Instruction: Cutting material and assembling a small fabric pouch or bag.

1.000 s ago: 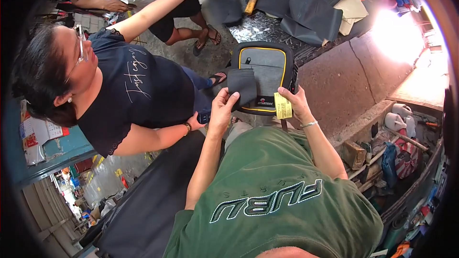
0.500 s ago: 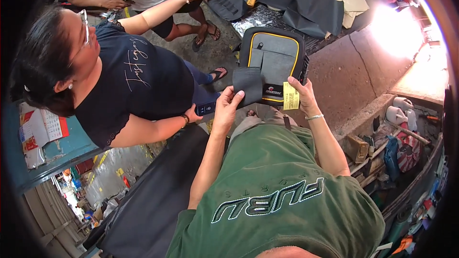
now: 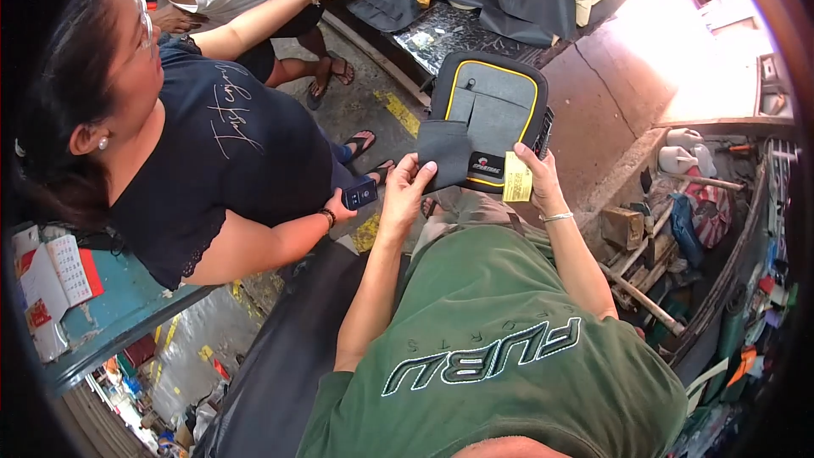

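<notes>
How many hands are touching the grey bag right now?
2: the left hand grips the dark flap at its lower left, and the right hand holds its lower right edge with a yellow tag.

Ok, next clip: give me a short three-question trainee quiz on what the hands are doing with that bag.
1. True or false: the left hand pinches a dark fabric piece against the grey bag with yellow piping.
2. What does the right hand hold besides the bag's edge?
A. a hammer
B. a yellow tag
C. a phone
3. Fill in: the person in the dark top beside the wearer holds a small dark ____.

Key: 1 true; 2 B; 3 phone, as far as the view shows.
</notes>
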`<state>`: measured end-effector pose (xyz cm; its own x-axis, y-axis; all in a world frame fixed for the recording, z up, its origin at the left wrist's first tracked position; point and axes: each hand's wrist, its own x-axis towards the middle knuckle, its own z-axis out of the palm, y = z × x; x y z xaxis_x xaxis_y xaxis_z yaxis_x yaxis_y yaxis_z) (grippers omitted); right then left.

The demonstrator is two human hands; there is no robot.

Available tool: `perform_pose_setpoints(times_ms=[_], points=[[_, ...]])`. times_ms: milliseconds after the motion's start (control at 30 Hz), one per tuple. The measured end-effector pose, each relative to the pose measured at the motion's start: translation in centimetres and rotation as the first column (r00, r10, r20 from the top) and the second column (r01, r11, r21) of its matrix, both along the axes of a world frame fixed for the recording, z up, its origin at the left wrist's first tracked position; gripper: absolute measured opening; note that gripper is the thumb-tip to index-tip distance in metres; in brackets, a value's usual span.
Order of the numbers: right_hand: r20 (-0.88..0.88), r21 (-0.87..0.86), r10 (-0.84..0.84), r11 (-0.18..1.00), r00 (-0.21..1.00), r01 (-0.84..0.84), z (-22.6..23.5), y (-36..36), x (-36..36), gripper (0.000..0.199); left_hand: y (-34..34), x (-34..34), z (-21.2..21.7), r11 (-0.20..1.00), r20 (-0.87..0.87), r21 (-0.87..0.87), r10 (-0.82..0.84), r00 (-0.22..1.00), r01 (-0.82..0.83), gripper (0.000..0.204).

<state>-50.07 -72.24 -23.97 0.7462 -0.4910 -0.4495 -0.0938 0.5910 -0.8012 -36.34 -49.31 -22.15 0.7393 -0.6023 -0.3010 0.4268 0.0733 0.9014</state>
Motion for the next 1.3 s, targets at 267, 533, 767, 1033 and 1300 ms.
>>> perform_pose_setpoints(times_ms=[267, 533, 767, 1033, 1300], points=[[-0.011, -0.023, -0.142, 0.990, 0.990, 0.142, 1.0, 1.4, -1.2, 0.029, 0.4, 0.0, 0.1, 1.000, -0.033, 0.000, 0.011, 0.999, -0.011, 0.019], [0.062, -0.002, -0.048, 0.999, 0.997, 0.048, 1.4, -1.3, 0.8, 0.030, -2.1, 0.3, 1.2, 1.000, 0.017, -0.019, -0.012, 1.000, 0.012, 0.020], [0.055, -0.040, -0.043, 0.998, 0.998, 0.046, 1.7, -4.7, 1.6, 0.036, -5.1, -0.7, 1.8, 0.994, 0.044, 0.031, 0.100, 0.994, -0.102, 0.020], [0.076, -0.018, 0.014, 1.000, 0.997, -0.012, 1.1, -7.1, 2.5, 0.042, -7.0, -1.4, 1.3, 0.998, 0.062, 0.039, 0.039, 0.997, -0.042, 0.022], [0.079, -0.023, -0.050, 0.998, 0.996, 0.052, -0.9, -9.7, 3.8, 0.036, -8.1, -1.5, 1.7, 0.996, 0.037, 0.033, 0.085, 0.996, -0.086, 0.022]])
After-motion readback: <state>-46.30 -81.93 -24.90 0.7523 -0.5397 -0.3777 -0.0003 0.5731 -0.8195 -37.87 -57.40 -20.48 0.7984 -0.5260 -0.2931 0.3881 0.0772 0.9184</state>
